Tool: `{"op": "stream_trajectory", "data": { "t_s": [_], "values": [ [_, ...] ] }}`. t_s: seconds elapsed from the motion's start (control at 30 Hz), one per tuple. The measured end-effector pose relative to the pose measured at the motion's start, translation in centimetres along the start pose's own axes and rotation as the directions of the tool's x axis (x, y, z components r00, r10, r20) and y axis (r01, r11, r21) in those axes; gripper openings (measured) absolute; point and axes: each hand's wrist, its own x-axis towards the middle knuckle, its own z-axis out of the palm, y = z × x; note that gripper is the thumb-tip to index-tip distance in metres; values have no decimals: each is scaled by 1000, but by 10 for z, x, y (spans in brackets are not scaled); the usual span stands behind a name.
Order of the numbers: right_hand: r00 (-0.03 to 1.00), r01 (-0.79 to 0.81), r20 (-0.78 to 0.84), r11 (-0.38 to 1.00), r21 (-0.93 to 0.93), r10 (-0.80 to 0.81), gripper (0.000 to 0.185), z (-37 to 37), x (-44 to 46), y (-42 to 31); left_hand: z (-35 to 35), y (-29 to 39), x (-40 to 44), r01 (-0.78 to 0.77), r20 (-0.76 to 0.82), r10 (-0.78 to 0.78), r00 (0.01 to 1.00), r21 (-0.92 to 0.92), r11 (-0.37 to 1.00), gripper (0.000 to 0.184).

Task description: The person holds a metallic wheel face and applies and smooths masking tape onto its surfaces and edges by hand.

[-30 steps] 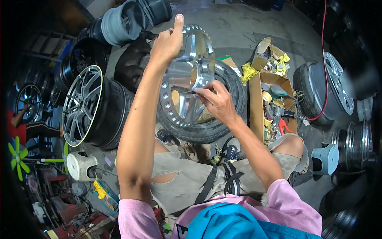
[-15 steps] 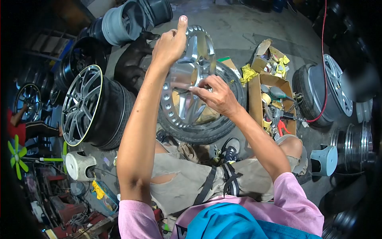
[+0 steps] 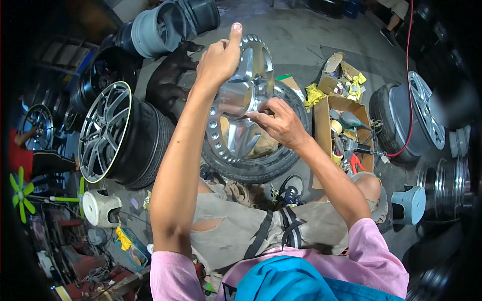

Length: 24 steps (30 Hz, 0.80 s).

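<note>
A shiny silver wheel face (image 3: 217,135) with several holes along its edge stands tilted on a tire (image 3: 256,174) lying flat before me. My left hand (image 3: 219,60) is closed around its upper left edge, thumb pointing up; the curled fingers are partly hidden. Close to the spokes, my right hand (image 3: 281,123) has its thumb and fingers pinched together. Whatever small thing may be between those fingertips is too small to make out.
Right of the tire are cardboard boxes (image 3: 321,125) with tools and yellow gloves (image 3: 315,95). A mounted wheel (image 3: 108,133) stands left, near a dark dog (image 3: 168,83) lying down. Stools (image 3: 95,208) flank me. A red hose (image 3: 409,100) hangs at right; other people are in the background.
Both hands and the wheel face have shifted slightly right. My right hand still pinches near the spokes. A person's leg now shows at the upper right.
</note>
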Motion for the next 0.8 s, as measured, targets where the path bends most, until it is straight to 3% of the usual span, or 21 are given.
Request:
{"op": "stream_trajectory", "data": {
  "t_s": [0.23, 0.47, 0.53, 0.63, 0.7, 0.8],
  "values": [
    [992, 114, -60, 993, 8, -113, 46, -10, 36, -10, -4, 5, -4, 7, 60, -6, 998, -25, 1000, 102],
    [998, 59, 34, 998, -30, -58, 45, -15, 25, -8, -6, 4, -5, 11, 65, -9, 998, -23, 1000, 101],
    [990, 137, 19, 989, -48, -136, 32, -24, 41, -13, -4, 5, -6, 8, 93, -6, 996, -28, 1000, 101],
    [980, 189, 79, 978, -91, -182, 29, -31, 50, -16, -4, 5, -7, 4, 80, 0, 997, -48, 999, 100],
    [983, 174, 65, 982, -80, -169, 33, -29, 43, -15, -2, 4, -8, -2, 10, 3, 1000, -23, 1000, 100],
    [986, 161, 51, 983, -87, -157, 38, -28, 37, -18, -4, 1, -7, -18, 31, 18, 999, -1, 1000, 100]
  ]
}}
